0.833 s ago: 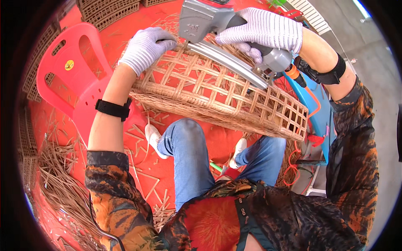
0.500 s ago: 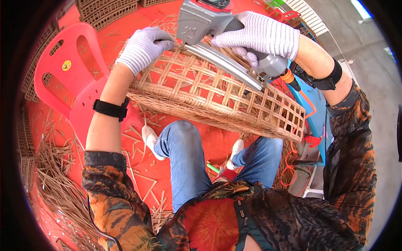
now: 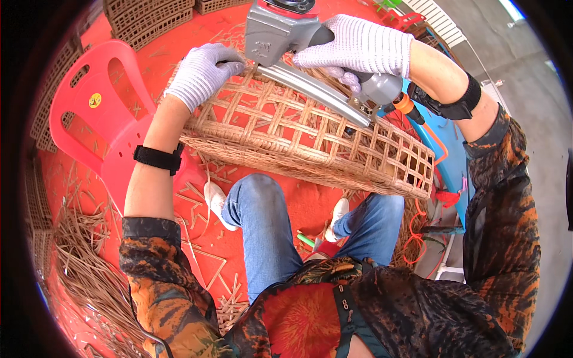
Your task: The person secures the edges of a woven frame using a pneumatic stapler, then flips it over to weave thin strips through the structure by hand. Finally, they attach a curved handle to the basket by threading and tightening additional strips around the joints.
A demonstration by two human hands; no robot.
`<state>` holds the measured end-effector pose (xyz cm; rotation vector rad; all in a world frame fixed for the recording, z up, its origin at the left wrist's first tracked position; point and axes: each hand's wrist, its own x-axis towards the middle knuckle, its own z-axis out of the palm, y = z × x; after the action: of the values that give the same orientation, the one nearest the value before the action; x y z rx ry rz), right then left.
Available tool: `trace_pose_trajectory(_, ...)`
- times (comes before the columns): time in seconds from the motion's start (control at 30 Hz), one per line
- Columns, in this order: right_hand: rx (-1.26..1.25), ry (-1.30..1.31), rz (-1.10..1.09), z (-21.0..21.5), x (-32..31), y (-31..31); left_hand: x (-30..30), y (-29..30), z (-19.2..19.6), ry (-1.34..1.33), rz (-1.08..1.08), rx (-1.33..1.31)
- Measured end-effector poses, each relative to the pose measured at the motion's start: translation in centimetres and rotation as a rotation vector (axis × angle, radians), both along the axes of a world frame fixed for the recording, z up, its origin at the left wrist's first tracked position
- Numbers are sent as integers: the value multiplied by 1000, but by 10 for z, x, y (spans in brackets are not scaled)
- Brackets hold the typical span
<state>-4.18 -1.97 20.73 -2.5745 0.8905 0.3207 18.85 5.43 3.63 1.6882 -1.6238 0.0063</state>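
A long tan woven basket (image 3: 280,152) with an open lattice side lies across in front of me, above my knees. My right hand (image 3: 361,51), in a white ribbed glove, is wrapped round the handle of a grey pneumatic nail gun (image 3: 277,36). The gun's nose meets the far left rim of the basket, and its long magazine slants down to the right over the lattice. Gloved likewise, my left hand (image 3: 206,71) grips the basket's far left edge beside the nose. Its fingertips are partly hidden behind the rim.
A red plastic chair (image 3: 101,113) stands at my left. Loose strips (image 3: 89,262) pile up on the red floor below it. Woven baskets (image 3: 146,21) are stacked at the back left. An orange air hose (image 3: 439,143) runs beside a blue surface (image 3: 456,161) at the right.
The nail gun and my right hand have shifted slightly left, the nose staying at the basket's rim. My left hand has moved very little and still holds the edge.
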Motion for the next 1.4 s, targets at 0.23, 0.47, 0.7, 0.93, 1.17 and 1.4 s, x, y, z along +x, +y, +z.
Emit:
trace_pose_trajectory(0.23,76,-70,10,2,-5,-2,3,1,0,-55,-63,-64)
trace_pose_trajectory(0.47,227,-388,-257,31,-62,6,4,16,0,-233,-79,-6)
trace_pose_trajectory(0.7,64,-426,-224,52,-144,3,-8,24,5,-297,33,71)
trace_pose_trajectory(0.93,276,-308,-424,59,-210,-12,-43,-6,10,421,-83,203)
trace_pose_trajectory(1.17,253,-179,-634,57,-256,7,-195,-57,7,-64,-374,153)
trace_pose_trajectory(1.4,314,-371,-577,44,-275,14,-181,-55,25,-54,-407,331)
